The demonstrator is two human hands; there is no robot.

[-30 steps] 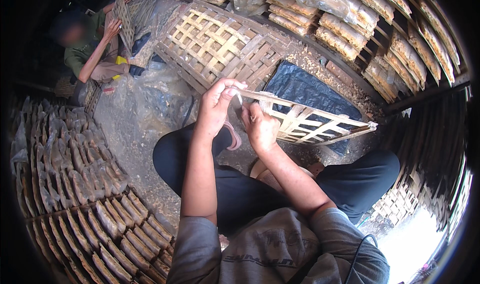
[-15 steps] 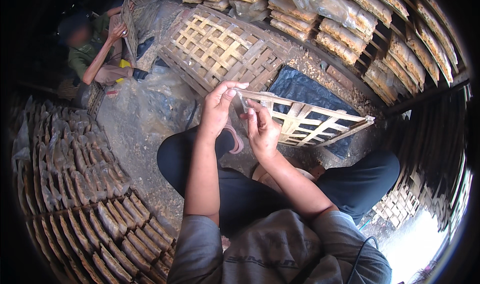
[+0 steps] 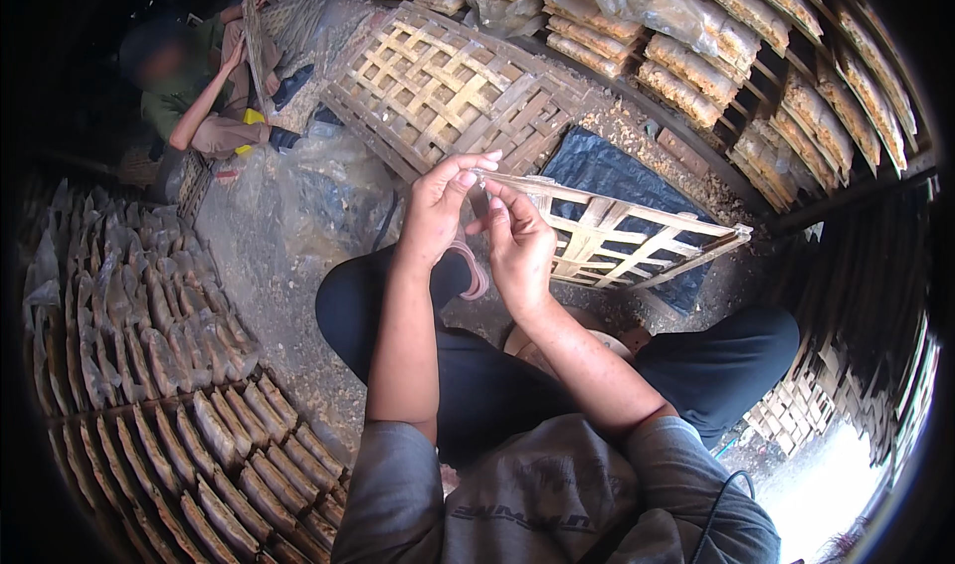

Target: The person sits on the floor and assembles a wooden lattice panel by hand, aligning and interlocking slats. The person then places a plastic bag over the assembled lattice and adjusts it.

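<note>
At the near-left corner of a woven bamboo lattice panel (image 3: 607, 228), both my hands work close together. My left hand (image 3: 434, 212) pinches that corner between thumb and fingers. Just beside it, my right hand (image 3: 521, 248) is closed, its thumb and fingertips pressed together at a small, thin, shiny strip (image 3: 481, 192). What the strip is made of is too small to tell. The panel stands tilted on edge in front of me and reaches out to the right, with its open weave showing.
Another bamboo lattice panel (image 3: 438, 87) lies ahead, near a dark plastic sheet (image 3: 587, 166). Racks hold plastic-wrapped slabs (image 3: 676, 77) at upper right and more slabs (image 3: 149, 315) at left. A co-worker (image 3: 199, 87) sits at upper left, handling a panel.
My right hand's fingers have shifted and drawn closer around the strip by the corner. My left hand keeps its pinch. The co-worker's arms and panel have moved slightly.
</note>
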